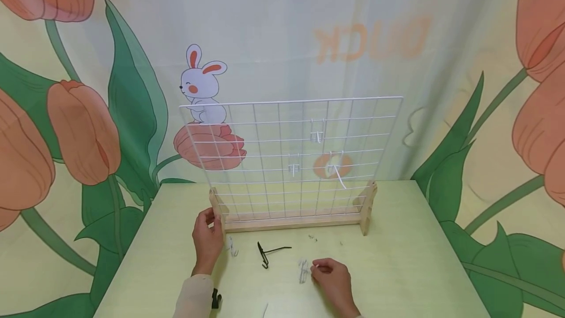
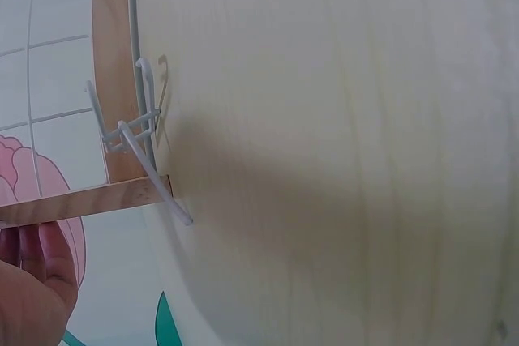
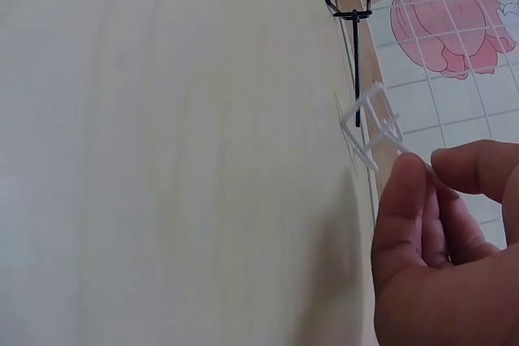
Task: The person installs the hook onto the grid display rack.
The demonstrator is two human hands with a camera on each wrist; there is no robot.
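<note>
A white wire grid panel (image 1: 265,161) stands upright in a wooden stand (image 1: 291,222). At the stand's left end, my left hand (image 1: 207,239) holds the wooden side piece (image 2: 89,200); its fingers press against the edge and the thumb is partly hidden. My right hand (image 1: 333,278) is low over the table, pinching the rod end of a white wire hook (image 3: 377,123) between thumb and fingertips. A black hook (image 1: 264,253) with a long arm lies between the hands. Beside the left hand lies another white hook (image 1: 232,248).
Three white hooks hang on the grid: an upper one (image 1: 317,135), a lower left one (image 1: 293,168) and one with a long arm (image 1: 337,173). Small bits (image 1: 312,237) lie on the table (image 1: 397,259). A printed curtain (image 1: 273,38) hangs behind.
</note>
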